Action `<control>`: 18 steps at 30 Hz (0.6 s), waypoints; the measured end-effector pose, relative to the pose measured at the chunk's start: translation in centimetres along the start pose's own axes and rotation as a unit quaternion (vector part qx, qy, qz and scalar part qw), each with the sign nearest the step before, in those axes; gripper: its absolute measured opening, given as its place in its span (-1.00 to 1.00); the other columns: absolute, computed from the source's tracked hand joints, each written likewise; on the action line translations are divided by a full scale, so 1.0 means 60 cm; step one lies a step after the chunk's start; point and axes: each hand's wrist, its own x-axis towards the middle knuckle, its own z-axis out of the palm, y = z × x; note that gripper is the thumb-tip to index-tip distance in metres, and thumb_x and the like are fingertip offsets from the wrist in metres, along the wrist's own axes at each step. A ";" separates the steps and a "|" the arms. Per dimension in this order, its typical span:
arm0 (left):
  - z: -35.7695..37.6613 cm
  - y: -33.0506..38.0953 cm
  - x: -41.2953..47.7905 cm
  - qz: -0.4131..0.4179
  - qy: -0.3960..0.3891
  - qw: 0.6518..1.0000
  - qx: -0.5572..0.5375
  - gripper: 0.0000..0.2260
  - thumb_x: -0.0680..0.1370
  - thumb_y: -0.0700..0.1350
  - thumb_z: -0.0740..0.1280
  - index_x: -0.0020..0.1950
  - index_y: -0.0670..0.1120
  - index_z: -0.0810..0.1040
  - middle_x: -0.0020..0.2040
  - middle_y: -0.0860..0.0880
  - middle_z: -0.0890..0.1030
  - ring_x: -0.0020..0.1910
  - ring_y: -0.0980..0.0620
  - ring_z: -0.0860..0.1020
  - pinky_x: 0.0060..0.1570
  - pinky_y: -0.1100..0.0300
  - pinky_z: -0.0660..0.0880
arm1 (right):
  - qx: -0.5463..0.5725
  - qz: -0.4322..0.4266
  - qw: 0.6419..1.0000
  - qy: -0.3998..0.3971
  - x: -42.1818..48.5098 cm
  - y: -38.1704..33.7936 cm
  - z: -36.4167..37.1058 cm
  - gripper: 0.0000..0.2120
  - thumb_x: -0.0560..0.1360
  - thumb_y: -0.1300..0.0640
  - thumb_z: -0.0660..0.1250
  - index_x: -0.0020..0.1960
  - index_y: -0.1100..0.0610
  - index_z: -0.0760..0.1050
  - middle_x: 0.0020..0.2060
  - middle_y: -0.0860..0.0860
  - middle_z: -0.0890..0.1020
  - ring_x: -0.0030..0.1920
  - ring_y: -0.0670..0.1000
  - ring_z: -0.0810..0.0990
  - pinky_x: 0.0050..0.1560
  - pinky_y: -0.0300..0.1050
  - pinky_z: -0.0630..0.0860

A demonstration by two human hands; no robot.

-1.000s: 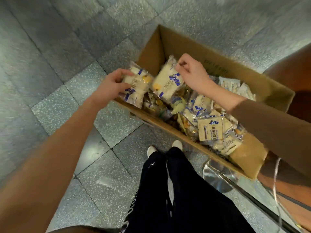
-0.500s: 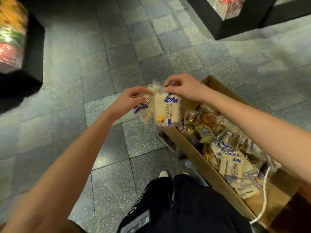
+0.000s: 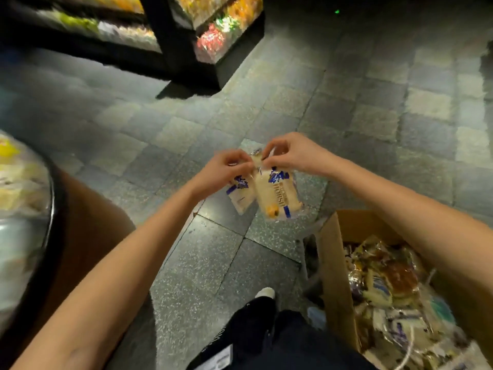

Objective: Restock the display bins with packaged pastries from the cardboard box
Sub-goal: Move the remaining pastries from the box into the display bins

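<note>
Both hands are raised above the tiled floor, left of the cardboard box [image 3: 333,276]. My left hand [image 3: 226,169] pinches the top edge of a white and blue pastry packet [image 3: 240,196]. My right hand [image 3: 293,156] pinches the top of a second pastry packet [image 3: 277,196] that hangs beside the first and partly overlaps it. The open box at the lower right holds several more wrapped pastries [image 3: 389,284]. A round display bin [image 3: 24,209] with pale packets shows blurred at the left edge.
A dark display stand [image 3: 202,36] with bright packaged goods stands at the upper left. My legs and shoes [image 3: 264,292] are at the bottom centre, next to the box. A brown base [image 3: 88,214] carries the round bin.
Both hands lifted the two packets out of the box and carried them left, together. The view swung left, so the box slid to the lower right and the round bin came into sight.
</note>
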 end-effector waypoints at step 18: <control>-0.248 -0.220 -0.560 -0.205 0.446 0.869 -0.060 -0.95 0.52 -0.18 0.43 -0.07 -0.07 0.58 -0.18 -0.09 0.59 -0.40 0.24 0.51 -0.44 0.40 0.39 | 0.023 -0.225 0.922 -0.315 0.138 -0.340 0.447 -0.27 0.51 0.17 0.43 0.52 -0.19 0.15 0.09 0.01 0.60 -0.16 -0.17 0.63 -0.09 -0.22 0.60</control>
